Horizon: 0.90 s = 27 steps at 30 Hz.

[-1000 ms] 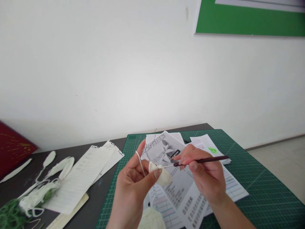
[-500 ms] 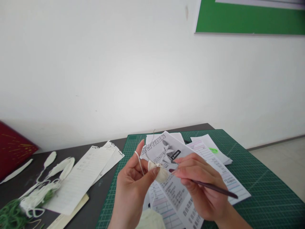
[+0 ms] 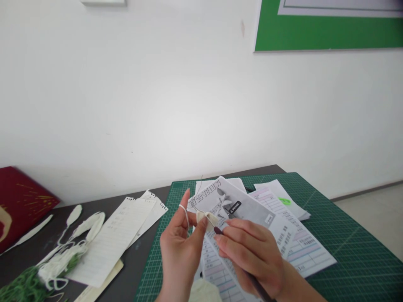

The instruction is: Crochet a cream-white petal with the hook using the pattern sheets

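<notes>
Between the thumb and fingers of my left hand is a small cream crochet piece. White yarn loops round its raised index finger. My right hand grips a crochet hook with a dark purple handle, its thin metal shaft reaching to the crochet piece. The hook's tip is hidden at the stitches. Below my hands, a ball of pale yarn shows at the bottom edge. A printed pattern sheet with a flower picture lies under the work.
A green cutting mat carries several papers and a bright green clip. To the left lie handwritten sheets, white crocheted petals, green yarn and a dark red folder. A white wall rises behind the table.
My right hand has turned, so the hook handle now points down toward the bottom edge rather than out to the right. The crochet piece has tilted in my left hand. The view has shifted slightly.
</notes>
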Each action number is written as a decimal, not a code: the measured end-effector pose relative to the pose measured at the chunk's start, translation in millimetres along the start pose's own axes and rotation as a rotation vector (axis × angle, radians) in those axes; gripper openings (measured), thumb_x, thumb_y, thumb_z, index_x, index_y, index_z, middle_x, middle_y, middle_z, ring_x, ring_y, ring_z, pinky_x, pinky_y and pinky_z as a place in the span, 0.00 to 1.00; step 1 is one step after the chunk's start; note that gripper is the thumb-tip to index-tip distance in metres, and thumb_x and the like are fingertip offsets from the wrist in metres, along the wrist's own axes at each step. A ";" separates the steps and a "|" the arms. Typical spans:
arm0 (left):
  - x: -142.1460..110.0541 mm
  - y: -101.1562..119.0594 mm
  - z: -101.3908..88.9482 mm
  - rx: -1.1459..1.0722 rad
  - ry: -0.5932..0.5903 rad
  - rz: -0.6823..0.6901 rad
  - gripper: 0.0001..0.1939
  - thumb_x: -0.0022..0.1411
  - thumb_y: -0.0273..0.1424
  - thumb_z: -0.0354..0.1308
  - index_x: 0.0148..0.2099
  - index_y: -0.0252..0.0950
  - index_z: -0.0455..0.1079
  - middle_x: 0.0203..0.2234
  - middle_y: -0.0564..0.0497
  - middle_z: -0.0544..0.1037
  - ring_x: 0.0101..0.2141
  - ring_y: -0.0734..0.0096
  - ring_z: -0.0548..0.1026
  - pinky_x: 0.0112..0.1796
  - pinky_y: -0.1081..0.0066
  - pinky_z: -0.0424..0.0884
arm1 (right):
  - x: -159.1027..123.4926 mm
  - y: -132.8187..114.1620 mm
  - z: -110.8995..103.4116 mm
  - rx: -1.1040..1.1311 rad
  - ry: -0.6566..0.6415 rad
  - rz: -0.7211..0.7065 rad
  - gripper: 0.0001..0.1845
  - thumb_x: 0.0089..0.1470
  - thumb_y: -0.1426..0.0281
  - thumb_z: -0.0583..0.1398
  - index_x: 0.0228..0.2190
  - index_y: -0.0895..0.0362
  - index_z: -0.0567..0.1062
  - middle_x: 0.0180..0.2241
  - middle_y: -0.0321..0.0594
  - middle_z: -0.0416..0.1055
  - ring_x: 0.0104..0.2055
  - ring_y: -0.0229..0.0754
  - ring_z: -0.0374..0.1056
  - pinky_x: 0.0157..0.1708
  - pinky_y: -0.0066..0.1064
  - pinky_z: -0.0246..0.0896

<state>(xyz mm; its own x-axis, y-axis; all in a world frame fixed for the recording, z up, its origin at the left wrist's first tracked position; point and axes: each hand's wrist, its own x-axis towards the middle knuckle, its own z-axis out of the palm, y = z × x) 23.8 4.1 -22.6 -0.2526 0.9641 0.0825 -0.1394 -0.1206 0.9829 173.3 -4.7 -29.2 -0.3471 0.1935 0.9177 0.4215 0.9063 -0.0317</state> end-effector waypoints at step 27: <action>7.7 14.1 -5.5 -0.434 -0.199 -0.171 0.43 0.44 0.21 0.69 0.62 0.38 0.61 0.22 0.55 0.78 0.27 0.74 0.75 0.35 0.73 0.71 | 4.1 5.8 -4.6 -0.059 0.030 -0.085 0.12 0.59 0.79 0.54 0.37 0.67 0.78 0.31 0.51 0.79 0.42 0.45 0.73 0.40 0.33 0.74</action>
<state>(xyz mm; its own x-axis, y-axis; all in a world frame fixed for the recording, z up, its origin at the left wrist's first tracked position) 14.6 8.6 -9.1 -0.0100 0.9999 -0.0019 -0.5589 -0.0041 0.8292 178.2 -0.3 -23.8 -0.3588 0.1047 0.9275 0.4402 0.8952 0.0693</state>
